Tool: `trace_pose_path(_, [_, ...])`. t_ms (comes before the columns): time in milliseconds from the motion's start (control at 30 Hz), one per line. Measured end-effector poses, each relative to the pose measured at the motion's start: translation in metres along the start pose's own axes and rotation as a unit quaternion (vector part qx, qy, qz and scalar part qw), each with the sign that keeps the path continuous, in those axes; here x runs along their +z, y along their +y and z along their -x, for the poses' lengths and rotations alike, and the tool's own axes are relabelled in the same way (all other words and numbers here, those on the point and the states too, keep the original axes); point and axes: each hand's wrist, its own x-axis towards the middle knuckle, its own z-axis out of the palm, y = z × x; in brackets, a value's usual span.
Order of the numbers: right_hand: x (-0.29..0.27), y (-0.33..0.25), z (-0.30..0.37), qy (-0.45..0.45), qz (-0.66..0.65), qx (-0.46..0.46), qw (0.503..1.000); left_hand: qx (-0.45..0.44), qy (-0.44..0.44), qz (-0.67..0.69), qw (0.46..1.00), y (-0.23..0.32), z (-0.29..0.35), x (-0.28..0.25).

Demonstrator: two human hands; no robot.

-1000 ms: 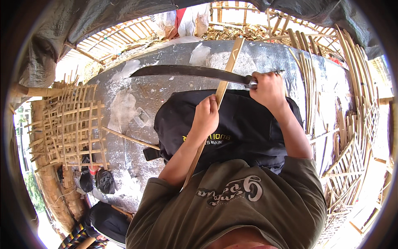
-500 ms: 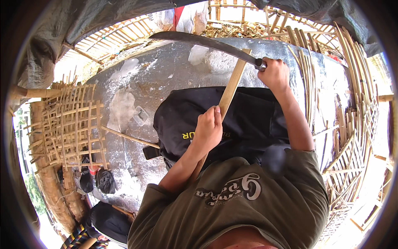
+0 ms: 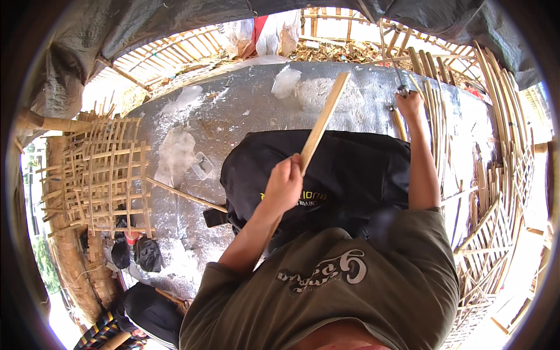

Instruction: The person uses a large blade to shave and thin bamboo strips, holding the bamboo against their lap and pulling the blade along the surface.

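My left hand point(image 3: 284, 184) is closed round a flat bamboo strip point(image 3: 324, 121), which slants up and away over the dark cloth on my lap. The strip's lower part runs back beneath my left forearm. Farther out on the right, my right hand point(image 3: 410, 108) grips the handle of a machete point(image 3: 399, 77). Its blade points away from me and shows almost edge-on, so it looks like a thin line. The blade is apart from the strip. Just below that hand lies a second tool with a wooden handle point(image 3: 399, 123), partly hidden by my forearm.
A silver sheet point(image 3: 227, 116) covers the ground. Long bamboo strips point(image 3: 434, 111) lie along the right, beside woven lattice point(image 3: 490, 216). Another woven bamboo panel point(image 3: 105, 175) stands at left. A phone-like black object point(image 3: 215, 217) rests beside the black cloth point(image 3: 251, 166). At lower left another person point(image 3: 153, 312) shows.
My right hand has moved outward to the right with the machete, whose blade swung from lying across the strip to pointing away. My left hand and the strip shifted slightly left and down.
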Motion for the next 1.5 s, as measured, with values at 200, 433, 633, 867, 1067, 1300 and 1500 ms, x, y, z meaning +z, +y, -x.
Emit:
trace_pose_path(200, [-0.013, 0.019, -0.024, -0.040, -0.069, 0.038, 0.996, -0.009, 0.050, -0.038, 0.998, -0.013, -0.011, -0.016])
trace_pose_path(433, [-0.008, 0.035, -0.009, -0.305, -0.580, 0.281, 0.701, -0.085, 0.084, 0.012, 0.993, -0.001, -0.005, -0.026])
trace_pose_path(633, [0.009, 0.139, -0.026, -0.171, -0.247, 0.227, 0.926, -0.086, 0.074, 0.059, 0.992, -0.017, 0.000, -0.036])
trace_pose_path(867, [-0.039, 0.205, 0.006, -0.179, -0.255, 0.196, 0.930, -0.070, 0.034, 0.080, 0.994, -0.011, -0.008, -0.041])
trace_pose_path(1067, [-0.107, 0.278, 0.115, -0.024, 0.056, 0.130, 0.990, 0.003, 0.020, -0.071, 0.997, -0.015, -0.020, -0.048])
trace_pose_path(1300, [-0.236, 0.329, 0.325, 0.113, 0.235, 0.303, 0.917, 0.107, -0.031, -0.109, 0.988, 0.016, -0.032, -0.025])
trace_pose_path(1500, [-0.260, 0.296, 0.439, 0.081, 0.274, 0.519, 0.805, 0.174, -0.046, -0.158, 0.971, 0.022, -0.032, -0.012])
